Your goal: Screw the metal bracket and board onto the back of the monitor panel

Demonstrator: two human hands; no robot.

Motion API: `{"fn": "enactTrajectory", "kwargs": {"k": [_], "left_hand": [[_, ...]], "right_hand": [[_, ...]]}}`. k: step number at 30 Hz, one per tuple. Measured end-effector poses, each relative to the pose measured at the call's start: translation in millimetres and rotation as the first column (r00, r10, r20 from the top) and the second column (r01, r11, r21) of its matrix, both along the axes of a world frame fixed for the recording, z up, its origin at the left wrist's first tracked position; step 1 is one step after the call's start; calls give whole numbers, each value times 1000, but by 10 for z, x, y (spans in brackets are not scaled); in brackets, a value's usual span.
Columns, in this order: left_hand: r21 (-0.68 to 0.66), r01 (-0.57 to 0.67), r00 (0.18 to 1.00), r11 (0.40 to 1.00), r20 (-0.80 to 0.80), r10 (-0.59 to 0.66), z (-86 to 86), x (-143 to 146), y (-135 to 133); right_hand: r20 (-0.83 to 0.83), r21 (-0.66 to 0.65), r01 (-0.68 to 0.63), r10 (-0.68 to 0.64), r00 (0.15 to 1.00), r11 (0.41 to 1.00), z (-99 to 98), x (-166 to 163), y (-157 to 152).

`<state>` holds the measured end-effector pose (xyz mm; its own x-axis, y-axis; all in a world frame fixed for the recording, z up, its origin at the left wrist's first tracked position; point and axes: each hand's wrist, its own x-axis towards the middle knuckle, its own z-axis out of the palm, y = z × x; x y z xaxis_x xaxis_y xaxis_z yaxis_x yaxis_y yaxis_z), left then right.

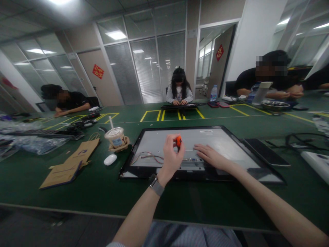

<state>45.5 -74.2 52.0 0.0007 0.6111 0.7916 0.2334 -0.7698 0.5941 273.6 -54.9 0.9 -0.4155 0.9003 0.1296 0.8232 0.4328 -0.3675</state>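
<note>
A flat monitor panel [226, 142] lies face down on the green table [102, 192], its metal back and some thin wires [147, 157] showing. My left hand [171, 158], with a watch at the wrist, is closed round an orange-handled screwdriver [178, 140] held upright over the panel's lower middle. My right hand [212, 156] rests flat on the panel just to the right of it, fingers stretched out, holding nothing.
A drink cup with a straw [115, 136], a white mouse [110, 159] and a brown paper bag [72, 163] lie left of the panel. A dark phone [266, 151] and cables [303, 140] lie right. Three other people sit at the far side.
</note>
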Motion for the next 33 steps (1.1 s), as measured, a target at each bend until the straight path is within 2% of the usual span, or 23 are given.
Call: {"fn": "enactTrajectory", "kwargs": {"k": [4, 6, 9, 12, 19, 22, 28, 30, 33], "left_hand": [[85, -46, 998, 995, 57, 41, 61, -30, 8], [41, -27, 995, 999, 100, 23, 84, -34, 4], [-92, 97, 985, 991, 148, -83, 98, -27, -16], [-144, 186, 971, 972, 181, -159, 102, -19, -34], [-103, 71, 988, 992, 141, -56, 126, -32, -5], [-159, 112, 986, 981, 143, -89, 145, -44, -7], [-218, 288, 948, 932, 203, -246, 158, -25, -38], [-208, 288, 951, 935, 175, -254, 158, -23, -39], [-176, 223, 971, 959, 124, -203, 155, -30, -31]], "right_hand": [[6, 4, -3, 3, 1000, 1000, -2, 3, 2], [13, 1, 0, 0, 1000, 1000, 1, -1, 0], [15, 3, 6, -6, 1000, 1000, 14, -9, -10], [15, 6, 6, -6, 1000, 1000, 18, -12, -16], [19, 8, 0, 0, 1000, 1000, -29, 9, 26], [20, 4, 2, -3, 1000, 1000, -21, 5, 23], [16, 3, 9, -9, 1000, 1000, 8, -8, 0], [14, 5, 8, -8, 1000, 1000, 9, -7, -2], [10, 6, 5, -5, 1000, 1000, 8, -5, -3]]}}
